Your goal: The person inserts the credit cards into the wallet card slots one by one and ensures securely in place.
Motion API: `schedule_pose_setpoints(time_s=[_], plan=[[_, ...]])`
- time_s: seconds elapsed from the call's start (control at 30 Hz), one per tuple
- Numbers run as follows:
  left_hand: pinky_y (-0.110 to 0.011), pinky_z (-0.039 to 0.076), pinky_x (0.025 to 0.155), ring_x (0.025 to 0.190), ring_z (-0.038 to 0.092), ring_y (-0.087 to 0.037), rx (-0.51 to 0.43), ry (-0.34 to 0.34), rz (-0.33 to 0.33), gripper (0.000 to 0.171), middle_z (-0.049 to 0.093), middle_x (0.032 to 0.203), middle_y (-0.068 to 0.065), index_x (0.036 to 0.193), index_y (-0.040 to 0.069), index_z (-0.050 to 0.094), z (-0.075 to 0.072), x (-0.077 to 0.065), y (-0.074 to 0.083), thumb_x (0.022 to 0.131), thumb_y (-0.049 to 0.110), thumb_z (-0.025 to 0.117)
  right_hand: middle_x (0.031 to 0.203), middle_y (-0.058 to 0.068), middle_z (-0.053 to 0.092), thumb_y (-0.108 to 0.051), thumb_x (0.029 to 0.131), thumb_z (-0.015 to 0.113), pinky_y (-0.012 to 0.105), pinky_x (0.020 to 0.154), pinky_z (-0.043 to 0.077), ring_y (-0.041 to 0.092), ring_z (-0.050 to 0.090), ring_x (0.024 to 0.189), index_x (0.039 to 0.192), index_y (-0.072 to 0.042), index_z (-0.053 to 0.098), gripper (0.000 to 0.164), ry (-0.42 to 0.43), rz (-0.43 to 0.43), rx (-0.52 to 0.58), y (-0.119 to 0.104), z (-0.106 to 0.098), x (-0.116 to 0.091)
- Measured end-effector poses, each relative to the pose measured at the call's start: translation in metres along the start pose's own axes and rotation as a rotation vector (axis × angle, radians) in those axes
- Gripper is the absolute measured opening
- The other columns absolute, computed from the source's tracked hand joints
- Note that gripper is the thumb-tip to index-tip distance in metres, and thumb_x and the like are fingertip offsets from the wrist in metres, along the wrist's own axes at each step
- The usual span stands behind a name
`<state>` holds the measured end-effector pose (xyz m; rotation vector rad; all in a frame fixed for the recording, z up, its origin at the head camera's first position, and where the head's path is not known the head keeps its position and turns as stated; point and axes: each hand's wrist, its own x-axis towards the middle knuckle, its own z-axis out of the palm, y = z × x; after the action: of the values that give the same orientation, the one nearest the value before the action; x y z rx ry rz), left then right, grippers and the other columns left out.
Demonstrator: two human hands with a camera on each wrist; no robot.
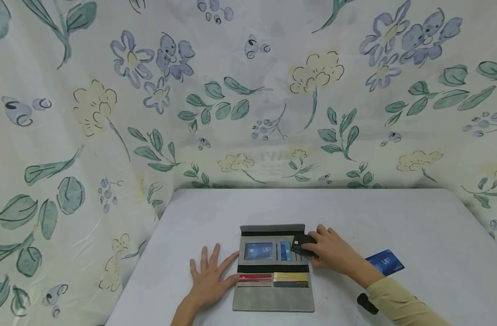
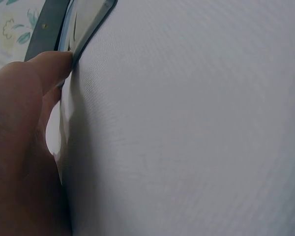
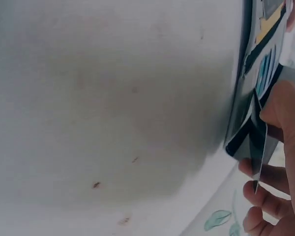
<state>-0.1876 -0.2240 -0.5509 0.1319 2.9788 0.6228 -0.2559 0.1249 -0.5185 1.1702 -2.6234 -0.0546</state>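
An open grey wallet (image 1: pixel 272 299) lies on the white table. Its upper half shows a blue card (image 1: pixel 258 251) behind a window and more blue cards (image 1: pixel 286 251) in slots; red cards (image 1: pixel 254 277) and gold and dark cards (image 1: pixel 291 278) fill the lower half. My right hand (image 1: pixel 334 251) pinches a black card (image 1: pixel 301 244) over the wallet's upper right slots. In the right wrist view that black card (image 3: pixel 258 137) is held between thumb and fingers, one edge at the slots. My left hand (image 1: pixel 209 280) is spread flat, its thumb and forefinger touching the wallet's left edge.
On the white table (image 1: pixel 183 217), a loose blue card (image 1: pixel 386 262) lies to the right, partly behind my right forearm. A black band (image 1: pixel 367 304) is by the right sleeve (image 1: pixel 399 301). Behind the table hangs a flowered curtain (image 1: pixel 272 99).
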Motion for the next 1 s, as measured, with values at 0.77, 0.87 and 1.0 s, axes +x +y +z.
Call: schedule_pose_setpoints(time_s=[0.77,0.87,1.0], plan=[[-0.076,-0.009,0.106,0.146,-0.001,-0.055,0.021,-0.01,-0.012,0.06,0.017,0.161,-0.024,0.144,0.029,0.05,-0.002,-0.001,0.001,0.09,0.055,0.061,0.109,0.008,0.068,-0.031,0.079,0.079,0.039,0.078,0.052,0.023,0.053,0.092,0.11,-0.024,0.076,0.032,-0.133,-0.028,0.036,-0.018,-0.001,0.006],[-0.077,-0.009,0.106,0.146,-0.001,-0.055,0.014,-0.008,-0.01,0.06,0.018,0.161,-0.025,0.144,0.029,0.05,-0.002,-0.001,0.001,0.09,0.055,0.062,0.109,0.007,0.068,-0.029,0.079,0.078,0.037,0.076,0.051,0.021,0.052,0.09,0.111,-0.024,0.075,0.033,-0.144,-0.048,0.052,-0.015,-0.001,0.006],[-0.076,-0.009,0.106,0.146,-0.001,-0.054,0.011,-0.007,-0.012,0.061,0.018,0.161,-0.024,0.144,0.029,0.05,-0.002,0.0,0.002,0.09,0.055,0.062,0.109,0.006,0.068,-0.028,0.08,0.078,0.034,0.072,0.047,0.019,0.048,0.087,0.112,-0.024,0.075,0.032,-0.143,-0.074,0.078,-0.01,-0.001,0.008]])
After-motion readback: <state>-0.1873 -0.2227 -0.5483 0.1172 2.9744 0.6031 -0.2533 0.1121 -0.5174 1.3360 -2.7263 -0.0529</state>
